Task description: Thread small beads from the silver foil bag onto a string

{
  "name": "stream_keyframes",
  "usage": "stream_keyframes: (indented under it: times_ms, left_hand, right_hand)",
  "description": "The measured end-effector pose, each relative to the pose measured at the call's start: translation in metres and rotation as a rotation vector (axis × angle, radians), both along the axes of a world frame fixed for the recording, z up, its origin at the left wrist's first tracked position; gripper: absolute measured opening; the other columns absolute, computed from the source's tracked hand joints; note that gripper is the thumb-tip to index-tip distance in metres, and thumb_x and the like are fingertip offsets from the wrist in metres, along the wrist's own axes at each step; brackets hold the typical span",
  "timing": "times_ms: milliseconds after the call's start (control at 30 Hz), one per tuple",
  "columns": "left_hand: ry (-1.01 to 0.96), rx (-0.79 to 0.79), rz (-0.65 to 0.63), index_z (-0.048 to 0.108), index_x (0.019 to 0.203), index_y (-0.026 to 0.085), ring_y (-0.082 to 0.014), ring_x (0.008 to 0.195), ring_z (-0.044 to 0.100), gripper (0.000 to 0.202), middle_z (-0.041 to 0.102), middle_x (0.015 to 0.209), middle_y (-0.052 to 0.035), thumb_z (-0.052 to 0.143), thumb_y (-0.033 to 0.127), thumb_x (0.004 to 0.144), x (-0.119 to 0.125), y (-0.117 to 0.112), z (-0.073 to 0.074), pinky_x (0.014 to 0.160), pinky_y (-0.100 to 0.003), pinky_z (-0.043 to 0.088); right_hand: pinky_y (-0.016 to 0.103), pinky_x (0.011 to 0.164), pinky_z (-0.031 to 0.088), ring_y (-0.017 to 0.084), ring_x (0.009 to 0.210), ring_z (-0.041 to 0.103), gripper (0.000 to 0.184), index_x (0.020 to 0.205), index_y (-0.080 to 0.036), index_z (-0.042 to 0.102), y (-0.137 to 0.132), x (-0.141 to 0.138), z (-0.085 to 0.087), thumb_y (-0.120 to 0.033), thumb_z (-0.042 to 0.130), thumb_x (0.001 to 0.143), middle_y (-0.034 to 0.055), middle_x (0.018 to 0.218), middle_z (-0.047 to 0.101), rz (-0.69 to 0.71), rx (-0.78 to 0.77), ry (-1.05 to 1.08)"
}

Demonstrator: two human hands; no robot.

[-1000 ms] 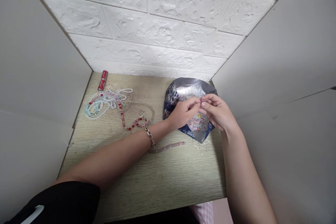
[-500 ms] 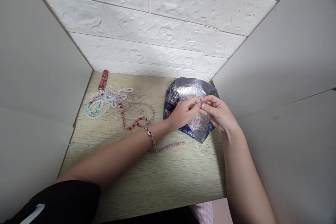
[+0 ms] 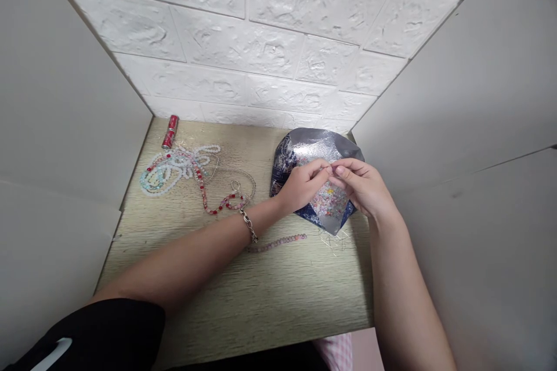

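My left hand (image 3: 302, 185) and my right hand (image 3: 361, 185) meet fingertip to fingertip above a silver-lined blue foil bag (image 3: 304, 148) that lies open on the wooden table (image 3: 261, 290). Both hands are pinched shut on something too small to make out. Small mixed-colour beads (image 3: 327, 204) fill the bag under my hands. A pinkish bead strand (image 3: 278, 242) trails on the table below my left wrist, which wears a chain bracelet (image 3: 249, 226).
Several finished bead strands (image 3: 183, 171) in white, mint and red lie at the left. A red tube (image 3: 170, 131) rests at the back left corner. White panels wall in both sides, with a brick-pattern wall behind.
Both hands have shifted very slightly upward over the bag, still pinched together. Nothing else has moved.
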State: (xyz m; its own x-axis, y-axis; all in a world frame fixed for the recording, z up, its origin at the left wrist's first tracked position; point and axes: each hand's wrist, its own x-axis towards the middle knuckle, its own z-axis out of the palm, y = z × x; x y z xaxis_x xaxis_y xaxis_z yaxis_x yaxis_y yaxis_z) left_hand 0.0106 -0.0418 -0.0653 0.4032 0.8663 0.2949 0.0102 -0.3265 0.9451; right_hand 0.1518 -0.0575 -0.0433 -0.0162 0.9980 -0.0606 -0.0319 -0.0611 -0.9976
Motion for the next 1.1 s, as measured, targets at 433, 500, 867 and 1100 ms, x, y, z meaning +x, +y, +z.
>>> stream_keyframes:
  times_ms: [433, 500, 867, 1100]
  left_hand:
    - [-0.041, -0.013, 0.014, 0.051, 0.073, 0.016, -0.0082, 0.062, 0.039, 0.023, 0.044, 0.064, 0.0017, 0.039, 0.034, 0.081, 0.001, 0.002, -0.001, 0.060, -0.022, 0.034]
    - [-0.046, -0.022, 0.020, 0.052, 0.074, 0.016, -0.0081, 0.062, 0.039, 0.023, 0.044, 0.064, 0.0017, 0.039, 0.034, 0.081, 0.002, 0.004, -0.002, 0.060, -0.022, 0.034]
    - [-0.047, -0.140, -0.035, 0.051, 0.076, 0.016, -0.0059, 0.048, 0.037, 0.022, 0.040, 0.052, 0.0040, 0.041, 0.036, 0.080, 0.001, 0.003, 0.001, 0.049, -0.022, 0.032]
    - [-0.092, -0.063, -0.046, 0.056, 0.075, 0.014, -0.0076, 0.062, 0.045, 0.022, 0.054, 0.069, -0.0018, 0.048, 0.034, 0.076, 0.002, 0.003, -0.002, 0.058, -0.022, 0.037]
  right_hand:
    - [0.029, 0.066, 0.044, 0.014, 0.066, 0.056, 0.014, 0.070, -0.020, 0.063, -0.003, -0.007, 0.004, -0.034, 0.061, 0.069, 0.0003, 0.068, 0.062, -0.174, 0.277, -0.455]
    - [0.029, 0.065, 0.043, 0.014, 0.067, 0.055, 0.013, 0.068, -0.021, 0.062, -0.004, -0.009, 0.005, -0.032, 0.057, 0.072, 0.0003, 0.069, 0.061, -0.210, 0.376, -0.584]
    - [0.025, 0.058, 0.037, 0.013, 0.062, 0.046, 0.017, 0.065, -0.021, 0.048, -0.006, -0.011, 0.009, -0.028, 0.046, 0.080, -0.0002, 0.065, 0.051, -0.268, 0.553, -0.877]
    - [0.025, 0.057, 0.035, 0.011, 0.059, 0.046, 0.027, 0.060, -0.020, 0.047, -0.009, -0.013, 0.012, -0.035, 0.043, 0.082, -0.0010, 0.060, 0.048, -0.212, 0.476, -0.688]
